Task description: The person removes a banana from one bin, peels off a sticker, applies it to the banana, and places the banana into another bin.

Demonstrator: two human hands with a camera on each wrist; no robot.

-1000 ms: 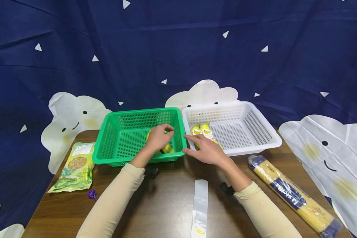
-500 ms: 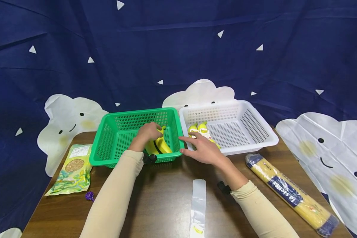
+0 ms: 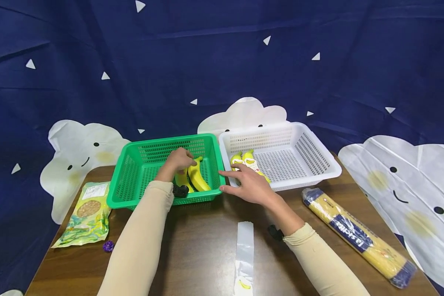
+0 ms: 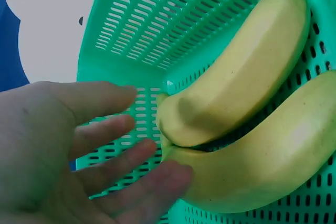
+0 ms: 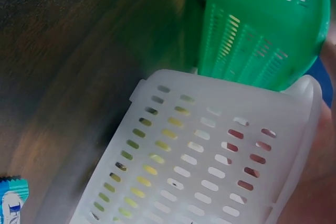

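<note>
Two yellow bananas lie side by side in the right part of the green basket (image 3: 163, 144). The right banana (image 3: 198, 176) shows whole; the left banana (image 3: 182, 181) is partly covered by my left hand (image 3: 178, 161). In the left wrist view, that hand's fingers are spread and nearly straight, the fingertips right at the stem end of the nearer banana (image 4: 262, 161). My right hand (image 3: 249, 184) lies with loose, extended fingers over the near left corner of the white basket (image 3: 307, 181), fingertips at the green rim. Two bananas with white labels (image 3: 248, 158) lie in the white basket.
A long pack of spaghetti (image 3: 359, 236) lies at the right. On the left are a green-yellow bag (image 3: 86, 213) and a small purple thing (image 3: 108, 246). A clear plastic strip with a banana label (image 3: 244, 255) lies in front. The baskets stand against each other.
My left hand has moved left inside the green basket, uncovering more of the two bananas. My right hand has stayed at the white basket's corner. The head view has shifted slightly right.
</note>
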